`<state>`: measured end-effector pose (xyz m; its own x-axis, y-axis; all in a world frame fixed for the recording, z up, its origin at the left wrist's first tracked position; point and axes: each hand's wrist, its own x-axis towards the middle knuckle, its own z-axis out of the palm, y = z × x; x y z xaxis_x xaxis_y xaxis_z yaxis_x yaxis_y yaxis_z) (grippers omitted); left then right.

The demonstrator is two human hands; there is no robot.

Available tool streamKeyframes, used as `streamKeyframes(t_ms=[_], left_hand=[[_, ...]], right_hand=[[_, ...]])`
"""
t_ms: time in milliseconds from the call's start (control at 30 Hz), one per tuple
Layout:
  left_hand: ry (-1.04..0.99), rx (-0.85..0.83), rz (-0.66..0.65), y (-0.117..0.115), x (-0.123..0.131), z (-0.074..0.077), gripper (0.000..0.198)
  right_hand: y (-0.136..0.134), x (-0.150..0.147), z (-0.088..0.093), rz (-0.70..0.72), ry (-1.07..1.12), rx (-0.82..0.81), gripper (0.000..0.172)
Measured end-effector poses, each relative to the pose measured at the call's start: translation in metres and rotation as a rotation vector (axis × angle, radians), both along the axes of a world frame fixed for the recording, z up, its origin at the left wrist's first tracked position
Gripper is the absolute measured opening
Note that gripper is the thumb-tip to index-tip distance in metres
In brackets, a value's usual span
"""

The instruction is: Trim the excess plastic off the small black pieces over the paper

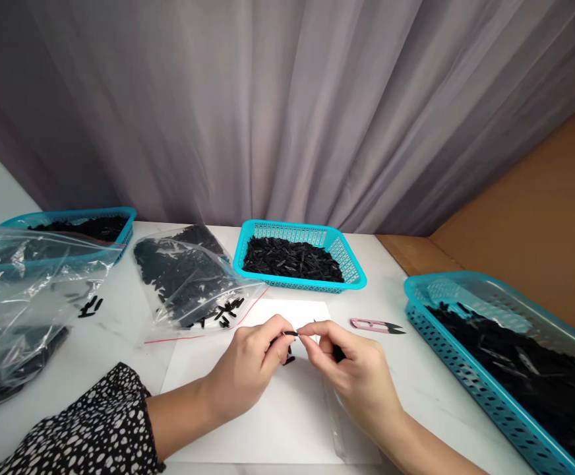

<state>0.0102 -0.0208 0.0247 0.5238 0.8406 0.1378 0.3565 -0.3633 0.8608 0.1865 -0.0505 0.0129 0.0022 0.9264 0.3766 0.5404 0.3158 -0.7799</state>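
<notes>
Above a white sheet, my left hand pinches a small, narrow black piece between thumb and fingertips. The fingertips of my right hand close on the other end of that same piece. Something else dark shows in the curl of my right palm, too hidden to name. A few loose black pieces lie on the sheet just behind my left fingertips. Right of my hands, a pair of pink-handled thread snips rests on the table.
A blue basket of black pieces stands behind the sheet, another blue basket at the right, a third blue basket back left. Zip bags hold black pieces: one clear bag left of centre, another bag far left. A grey curtain hangs behind.
</notes>
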Motion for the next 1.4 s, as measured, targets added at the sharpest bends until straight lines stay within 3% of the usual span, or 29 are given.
streamKeyframes(t_ms=[600, 1000, 1400], left_hand=[[0.016, 0.016, -0.015, -0.002, 0.0, 0.001, 0.017], [-0.181, -0.274, 0.015, -0.009, 0.009, -0.001, 0.02], [-0.144, 0.014, -0.065, -0.011, 0.003, -0.003, 0.014]], right_hand=[[0.002, 0.001, -0.005, 0.03, -0.157, 0.119, 0.017], [0.001, -0.006, -0.004, -0.091, -0.331, 0.397, 0.019], [0.01, -0.001, 0.003, -0.075, -0.012, -0.029, 0.009]])
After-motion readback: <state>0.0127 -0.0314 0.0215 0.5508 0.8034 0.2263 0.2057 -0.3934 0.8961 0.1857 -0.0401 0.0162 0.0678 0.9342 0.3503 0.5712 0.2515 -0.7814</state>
